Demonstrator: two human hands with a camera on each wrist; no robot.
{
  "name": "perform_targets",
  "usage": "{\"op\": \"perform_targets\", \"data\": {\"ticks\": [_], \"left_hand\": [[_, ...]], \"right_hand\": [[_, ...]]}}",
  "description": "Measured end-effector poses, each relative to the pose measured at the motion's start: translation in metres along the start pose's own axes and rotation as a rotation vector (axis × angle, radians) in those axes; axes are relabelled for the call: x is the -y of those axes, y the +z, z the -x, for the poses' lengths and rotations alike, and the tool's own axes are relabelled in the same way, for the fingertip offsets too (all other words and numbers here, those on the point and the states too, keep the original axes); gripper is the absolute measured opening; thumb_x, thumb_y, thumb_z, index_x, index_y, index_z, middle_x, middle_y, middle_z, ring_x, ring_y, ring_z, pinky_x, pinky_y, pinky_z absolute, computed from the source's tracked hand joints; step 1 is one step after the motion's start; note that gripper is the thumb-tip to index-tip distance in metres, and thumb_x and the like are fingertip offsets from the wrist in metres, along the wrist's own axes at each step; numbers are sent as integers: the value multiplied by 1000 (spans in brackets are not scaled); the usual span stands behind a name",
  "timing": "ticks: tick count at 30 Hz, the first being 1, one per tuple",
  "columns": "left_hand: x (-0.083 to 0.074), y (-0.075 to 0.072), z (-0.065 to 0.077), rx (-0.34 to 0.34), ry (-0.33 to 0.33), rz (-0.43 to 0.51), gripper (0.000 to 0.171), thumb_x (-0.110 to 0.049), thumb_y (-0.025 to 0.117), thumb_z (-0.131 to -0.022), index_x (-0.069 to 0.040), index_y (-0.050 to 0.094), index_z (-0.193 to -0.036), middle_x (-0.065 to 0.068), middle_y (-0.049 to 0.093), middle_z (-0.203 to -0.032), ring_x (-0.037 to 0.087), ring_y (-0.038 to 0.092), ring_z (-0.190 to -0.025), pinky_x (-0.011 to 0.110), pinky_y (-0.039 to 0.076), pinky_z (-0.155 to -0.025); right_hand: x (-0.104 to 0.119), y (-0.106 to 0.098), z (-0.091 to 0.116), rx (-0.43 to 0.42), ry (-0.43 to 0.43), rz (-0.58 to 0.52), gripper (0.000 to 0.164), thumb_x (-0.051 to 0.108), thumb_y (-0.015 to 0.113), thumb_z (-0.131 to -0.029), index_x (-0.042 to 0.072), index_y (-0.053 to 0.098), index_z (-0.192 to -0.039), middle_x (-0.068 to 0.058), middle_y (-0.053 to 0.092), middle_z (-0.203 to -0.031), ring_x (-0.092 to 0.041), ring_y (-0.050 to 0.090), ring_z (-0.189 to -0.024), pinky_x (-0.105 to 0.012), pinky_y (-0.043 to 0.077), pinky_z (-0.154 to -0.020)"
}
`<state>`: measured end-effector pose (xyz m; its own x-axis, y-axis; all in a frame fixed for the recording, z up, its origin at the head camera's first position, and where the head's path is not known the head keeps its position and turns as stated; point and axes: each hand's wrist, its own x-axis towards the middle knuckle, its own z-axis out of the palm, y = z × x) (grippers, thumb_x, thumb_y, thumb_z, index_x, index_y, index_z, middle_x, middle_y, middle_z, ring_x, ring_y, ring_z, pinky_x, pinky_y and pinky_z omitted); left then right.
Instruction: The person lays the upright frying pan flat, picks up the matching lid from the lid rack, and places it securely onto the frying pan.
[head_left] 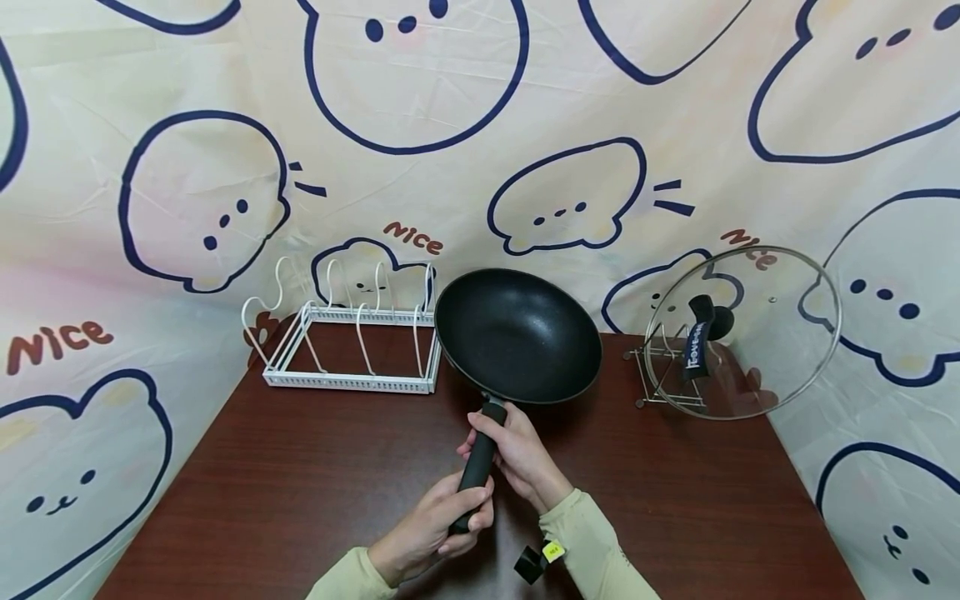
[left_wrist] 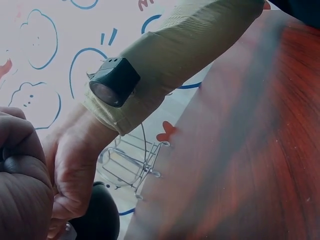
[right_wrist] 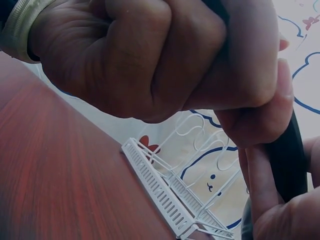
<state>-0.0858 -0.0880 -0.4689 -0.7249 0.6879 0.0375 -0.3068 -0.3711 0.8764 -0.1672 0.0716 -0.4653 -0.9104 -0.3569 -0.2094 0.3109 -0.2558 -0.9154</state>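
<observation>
Both hands hold a black frying pan (head_left: pixel 517 333) by its long handle (head_left: pixel 480 454), the pan's inside turned up toward the head view. My left hand (head_left: pixel 442 517) grips the lower end of the handle, with the thumb along its top. Higher up, close to the pan's body, my right hand (head_left: pixel 521 450) grips the same handle. In the right wrist view the fingers of the left hand (right_wrist: pixel 165 60) curl round the dark handle (right_wrist: pixel 290 160). The left wrist view has the right hand (left_wrist: pixel 75 165) next to the dark pan (left_wrist: pixel 100 215).
A white wire rack (head_left: pixel 348 383) with upright loops stands left of the pan. On the right, a glass lid (head_left: pixel 787 367) with a black knob leans upright in a small wire stand (head_left: pixel 652 375). All stand on a brown wooden table (head_left: pixel 315 467) before a printed cloth (head_left: pixel 420 192).
</observation>
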Motion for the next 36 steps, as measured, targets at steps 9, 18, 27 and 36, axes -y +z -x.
{"op": "perform_targets", "data": {"ticks": [9,18,27,36], "left_hand": [[4,-1,0,24,7,37,9,-16,39,-111,-10,44,-107,-10,49,-78,-5,40,-46,15,28,-42],[8,-3,0,7,-20,48,10,-19,40,-111,-11,42,-108,-11,49,-77,-6,41,-44,12,31,-43],[12,-3,-1,34,37,72,9,-15,36,-111,-11,44,-108,-10,49,-79,-4,38,-45,17,25,-39],[14,-5,-2,7,-15,70,10,-18,38,-112,-10,42,-107,-10,48,-78,-6,41,-44,13,31,-43]], "right_hand": [[-2,-2,0,0,0,14,36,18,64,-102,0,42,-124,-6,67,-84,-16,76,-73,-35,64,-80],[-4,-3,-1,-3,8,32,31,15,60,-104,0,41,-124,-5,68,-82,-15,76,-72,-35,64,-78],[-5,-5,-2,5,9,33,39,18,64,-102,-2,39,-125,-5,68,-83,-15,76,-73,-35,64,-79],[-8,-7,-5,2,28,36,36,18,64,-102,1,40,-123,-6,67,-84,-16,76,-73,-36,64,-80]]}}
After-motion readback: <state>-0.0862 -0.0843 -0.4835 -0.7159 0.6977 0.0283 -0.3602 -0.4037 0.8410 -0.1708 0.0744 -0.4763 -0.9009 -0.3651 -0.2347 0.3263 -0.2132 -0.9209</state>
